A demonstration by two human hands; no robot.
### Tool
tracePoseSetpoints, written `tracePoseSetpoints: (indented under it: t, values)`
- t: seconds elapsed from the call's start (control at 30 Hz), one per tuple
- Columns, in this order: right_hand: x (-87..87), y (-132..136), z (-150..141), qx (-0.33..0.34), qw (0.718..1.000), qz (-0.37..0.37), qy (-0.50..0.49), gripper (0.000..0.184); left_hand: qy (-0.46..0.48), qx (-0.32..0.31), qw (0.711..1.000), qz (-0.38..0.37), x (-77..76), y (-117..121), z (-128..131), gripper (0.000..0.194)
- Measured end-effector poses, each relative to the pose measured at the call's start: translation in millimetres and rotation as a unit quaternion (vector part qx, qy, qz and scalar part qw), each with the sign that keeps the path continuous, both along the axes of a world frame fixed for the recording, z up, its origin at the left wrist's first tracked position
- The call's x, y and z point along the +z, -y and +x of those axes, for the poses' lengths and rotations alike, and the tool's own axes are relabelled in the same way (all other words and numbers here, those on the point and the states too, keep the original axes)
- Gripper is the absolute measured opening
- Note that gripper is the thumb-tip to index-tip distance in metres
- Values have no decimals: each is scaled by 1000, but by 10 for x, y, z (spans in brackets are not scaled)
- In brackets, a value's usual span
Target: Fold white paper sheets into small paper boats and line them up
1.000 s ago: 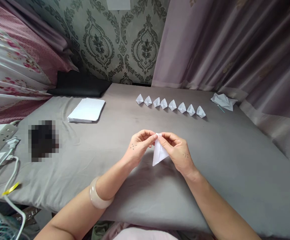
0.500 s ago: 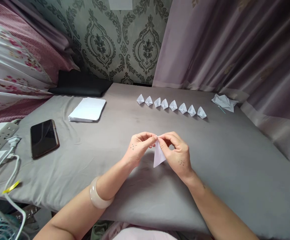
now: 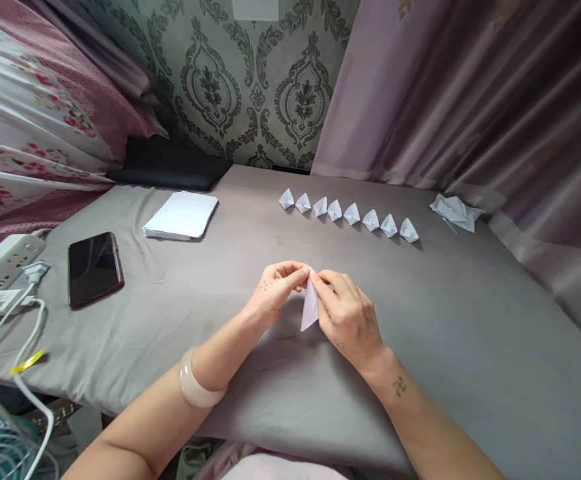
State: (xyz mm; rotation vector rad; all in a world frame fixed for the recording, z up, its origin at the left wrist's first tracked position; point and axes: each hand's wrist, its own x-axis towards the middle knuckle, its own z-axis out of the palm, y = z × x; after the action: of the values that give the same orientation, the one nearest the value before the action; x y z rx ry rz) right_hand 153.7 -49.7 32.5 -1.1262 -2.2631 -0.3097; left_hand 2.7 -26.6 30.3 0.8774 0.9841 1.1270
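A small folded white piece of paper [image 3: 310,308] hangs between my hands above the near middle of the table. My left hand [image 3: 281,288] pinches its top tip between thumb and index finger. From the other side, the fingertips of my right hand [image 3: 349,313] close on the same tip, and this hand's back hides part of the paper. Beyond them, several small folded paper boats [image 3: 351,214] stand in a slanting row. A stack of white paper sheets [image 3: 183,215] lies to the left.
On the left are a black phone [image 3: 95,269], a white power strip [image 3: 6,265] with cables, and a yellow strip [image 3: 27,361]. Crumpled white paper [image 3: 456,212] lies at the far right by the curtain [image 3: 390,87]. A black folded item [image 3: 170,163] sits at the back left.
My right hand has rolled over so its back shows more, its fingers still at the paper's tip. The paper shows narrower. The whole view has shifted slightly.
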Motion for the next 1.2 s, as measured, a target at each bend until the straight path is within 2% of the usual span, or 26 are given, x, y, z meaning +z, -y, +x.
tracePoseSetpoints:
  t: [0.1,0.17,0.23,0.27,0.3,0.37,0.43,0.47,0.57,0.63,0.7,0.87,1.0,1.1,1.2]
  values:
    - [-7,31,-42,-18,999,-12,42,34,1,11,1000,-25,-37,-22,-2,20]
    - [-29,26,-51,-12,999,-42,19,33,1,21,999,-35,-79,-34,6,23]
    - [-52,-8,-30,3,992,-94,-83,31,7,27,999,-35,-111,-40,19,26]
    - [-58,-34,-11,4,978,-132,-161,29,9,29,999,-31,-117,-39,27,26]
    - [-59,-63,11,-1,952,-179,-249,26,8,32,999,-22,-115,-35,36,26]
    - [-44,-117,51,-26,868,-299,-395,20,0,38,999,1,-95,-21,57,25]
    - [-14,-149,70,-32,784,-405,-469,23,-9,44,999,24,-71,-2,81,24]
    - [2,-156,70,-25,752,-441,-489,26,-11,47,998,32,-63,8,93,24]
    - [41,-153,49,-5,685,-507,-522,28,-16,54,997,44,-60,30,124,22]
    - [53,-150,40,-7,655,-533,-535,29,-26,56,997,43,-66,38,135,23]
    - [52,-154,40,-15,645,-542,-538,29,-39,49,997,41,-67,39,138,23]
    - [-9,-181,45,-65,662,-515,-541,24,-57,0,998,20,-35,37,135,20]
    - [-51,-188,29,-75,666,-508,-541,19,-57,19,998,7,-33,51,163,15]
    - [-48,-188,24,-69,646,-525,-551,19,-55,36,998,14,-58,53,182,15]
    - [-27,-187,29,-50,603,-554,-571,20,-50,44,998,14,-83,37,175,16]
